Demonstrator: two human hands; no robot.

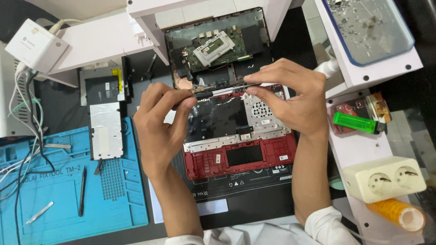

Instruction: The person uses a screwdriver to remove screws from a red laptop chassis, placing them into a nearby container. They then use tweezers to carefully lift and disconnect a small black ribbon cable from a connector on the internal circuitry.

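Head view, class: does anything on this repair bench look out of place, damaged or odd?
Yes. The red laptop base lies opened, internals exposed, while both hands hold a thin tool over it. Grey debris litters the clear tray at top right. A green lighter sits among the electronics gear.

screwdriver: slim, black grip, silver shaft, lying near level, pinched at both ends above the laptop. laptop: opened red shell, underside up, black sheet and silver perforated plate exposed, flat on the dark mat, centre of bench.
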